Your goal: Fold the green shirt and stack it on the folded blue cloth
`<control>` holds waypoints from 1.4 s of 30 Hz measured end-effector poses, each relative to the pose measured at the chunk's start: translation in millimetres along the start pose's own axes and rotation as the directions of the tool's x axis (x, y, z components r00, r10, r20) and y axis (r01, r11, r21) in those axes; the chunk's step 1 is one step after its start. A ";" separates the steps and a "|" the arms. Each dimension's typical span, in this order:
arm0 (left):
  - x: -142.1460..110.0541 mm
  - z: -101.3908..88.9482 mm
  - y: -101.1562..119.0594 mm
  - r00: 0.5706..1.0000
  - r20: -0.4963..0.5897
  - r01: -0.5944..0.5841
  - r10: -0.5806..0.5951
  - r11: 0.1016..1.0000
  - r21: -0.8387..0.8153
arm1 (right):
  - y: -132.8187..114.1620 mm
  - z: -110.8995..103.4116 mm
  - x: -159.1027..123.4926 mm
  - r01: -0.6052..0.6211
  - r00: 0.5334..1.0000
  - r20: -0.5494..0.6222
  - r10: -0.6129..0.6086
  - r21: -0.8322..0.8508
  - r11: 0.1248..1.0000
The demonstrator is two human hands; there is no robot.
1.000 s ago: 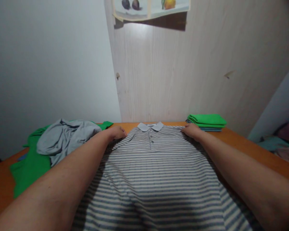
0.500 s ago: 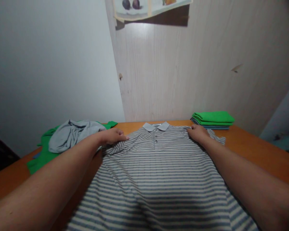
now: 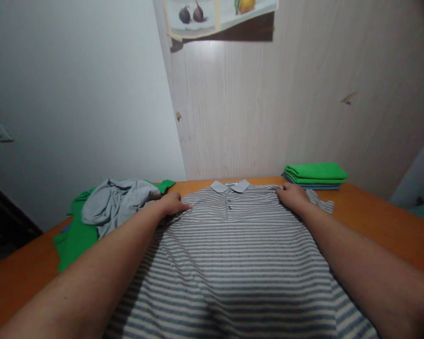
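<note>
A grey-and-white striped polo shirt point(image 3: 240, 245) lies spread front up over the table, its plain grey collar point(image 3: 230, 186) at the far end and its lower part running toward me. My left hand point(image 3: 173, 204) is closed on the cloth at the shirt's left shoulder, thumb on top. At the opposite shoulder, my right hand point(image 3: 292, 195) pinches the fabric between thumb and fingers. Part of the right sleeve shows beyond that hand. Wrinkles run through the left side of the shirt, and my left forearm hides some of its edge.
Loose grey and green clothes point(image 3: 120, 202) lie heaped on the left of the orange-brown table point(image 3: 374, 226). A neat stack of folded green and blue-grey cloth point(image 3: 316, 174) sits at the back right. The wall point(image 3: 226, 108) stands directly behind the table.
My left hand has shifted slightly right and down, still at the left shoulder of the shirt. My right hand keeps its hold. The view has shifted slightly.
</note>
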State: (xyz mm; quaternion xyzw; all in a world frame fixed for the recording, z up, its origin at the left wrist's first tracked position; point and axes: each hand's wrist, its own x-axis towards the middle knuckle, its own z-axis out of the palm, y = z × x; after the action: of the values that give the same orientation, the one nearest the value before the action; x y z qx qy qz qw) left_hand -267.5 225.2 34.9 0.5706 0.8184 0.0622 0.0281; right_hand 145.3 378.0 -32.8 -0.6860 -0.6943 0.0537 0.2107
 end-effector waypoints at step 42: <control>36.4 10.3 6.6 0.995 -0.033 0.098 -0.098 0.995 -0.011 | 2.6 2.5 5.2 0.010 1.000 -0.019 -0.007 0.194 0.981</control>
State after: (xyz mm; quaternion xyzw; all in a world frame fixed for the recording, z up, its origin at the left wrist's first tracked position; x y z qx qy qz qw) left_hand -272.7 262.3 26.5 0.5285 0.8455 0.0742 0.0199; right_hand 147.0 383.7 -34.9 -0.6597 -0.6867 0.1144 0.2832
